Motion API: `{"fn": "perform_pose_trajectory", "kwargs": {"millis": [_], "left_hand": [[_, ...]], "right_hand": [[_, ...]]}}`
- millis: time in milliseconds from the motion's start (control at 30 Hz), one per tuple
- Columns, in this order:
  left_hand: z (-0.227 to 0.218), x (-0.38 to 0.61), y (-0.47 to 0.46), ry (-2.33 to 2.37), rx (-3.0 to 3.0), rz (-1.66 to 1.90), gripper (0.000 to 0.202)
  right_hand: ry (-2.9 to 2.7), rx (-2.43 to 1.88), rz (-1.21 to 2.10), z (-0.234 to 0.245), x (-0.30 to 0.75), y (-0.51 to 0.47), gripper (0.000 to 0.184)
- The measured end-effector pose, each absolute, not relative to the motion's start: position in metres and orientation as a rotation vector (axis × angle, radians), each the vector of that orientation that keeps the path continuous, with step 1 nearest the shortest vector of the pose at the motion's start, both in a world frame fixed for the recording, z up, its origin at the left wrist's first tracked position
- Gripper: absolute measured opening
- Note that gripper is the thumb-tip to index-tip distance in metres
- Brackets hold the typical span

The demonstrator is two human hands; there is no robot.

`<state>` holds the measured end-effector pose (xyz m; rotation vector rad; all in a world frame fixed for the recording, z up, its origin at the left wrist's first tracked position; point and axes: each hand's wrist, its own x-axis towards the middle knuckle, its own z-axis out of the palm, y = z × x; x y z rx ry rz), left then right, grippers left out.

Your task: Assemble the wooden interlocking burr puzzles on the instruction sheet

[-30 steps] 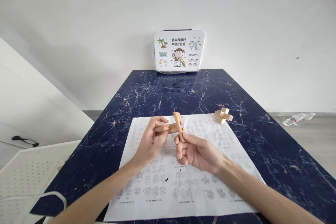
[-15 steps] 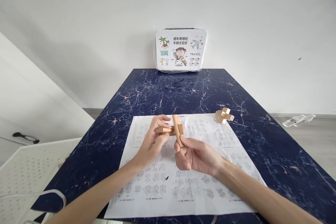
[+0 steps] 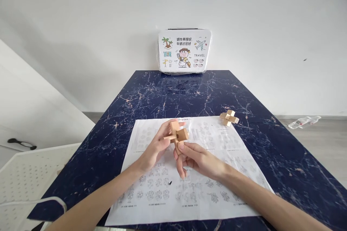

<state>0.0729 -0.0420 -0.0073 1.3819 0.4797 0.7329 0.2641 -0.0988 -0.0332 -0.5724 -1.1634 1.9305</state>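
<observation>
Both my hands hold a small wooden puzzle of crossed notched sticks (image 3: 177,134) above a printed instruction sheet (image 3: 187,173). My left hand (image 3: 157,148) pinches it from the left, fingers closed on the sticks. From below and to the right, my right hand (image 3: 193,158) grips it with thumb and forefinger, the other fingers curled downward. A second, assembled wooden cross puzzle (image 3: 229,118) lies on the table past the sheet's far right corner, away from both hands.
The dark blue marbled table (image 3: 189,94) stands against a white wall. A white illustrated case (image 3: 184,51) stands upright at its far edge. A white perforated basket (image 3: 27,177) sits at the lower left. A clear plastic bottle (image 3: 303,122) lies on the floor to the right.
The wooden sticks have been turned in my hands: the upright piece that stuck out before now sits shorter and closer in. My right fingers have uncurled somewhat. The view shifted slightly.
</observation>
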Motion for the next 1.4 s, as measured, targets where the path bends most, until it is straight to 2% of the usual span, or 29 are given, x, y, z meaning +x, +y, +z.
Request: {"fn": "perform_pose_trajectory", "kwargs": {"millis": [333, 567, 867, 1067, 1167, 1267, 1400], "left_hand": [[0.002, 0.079, -0.049, 0.591, 1.299, 0.732, 0.083], [0.001, 0.079, -0.052, 0.49, 1.328, 0.779, 0.071], [0.004, 0.081, -0.056, 0.43, 1.375, 0.74, 0.069], [0.0, 0.079, -0.051, 0.467, 1.342, 0.785, 0.07], [-0.006, 0.08, -0.043, 0.63, 1.286, 0.86, 0.067], [-0.014, 0.083, -0.032, 0.786, 1.338, 1.031, 0.059], [-0.02, 0.083, -0.022, 0.859, 1.402, 1.006, 0.056]], "right_hand": [[-1.536, -0.798, 1.745, -0.025, 0.257, -0.107, 0.048], [-1.689, -0.865, 1.689, -0.022, 0.26, -0.109, 0.042], [-1.732, -0.77, 1.683, -0.027, 0.258, -0.112, 0.044], [-1.542, -0.648, 1.856, -0.028, 0.261, -0.108, 0.04], [-1.343, -0.555, 1.876, -0.023, 0.262, -0.105, 0.039], [-1.087, -0.557, 1.806, -0.019, 0.267, -0.1, 0.033], [-0.736, -0.65, 1.55, -0.019, 0.283, -0.086, 0.024]]}}
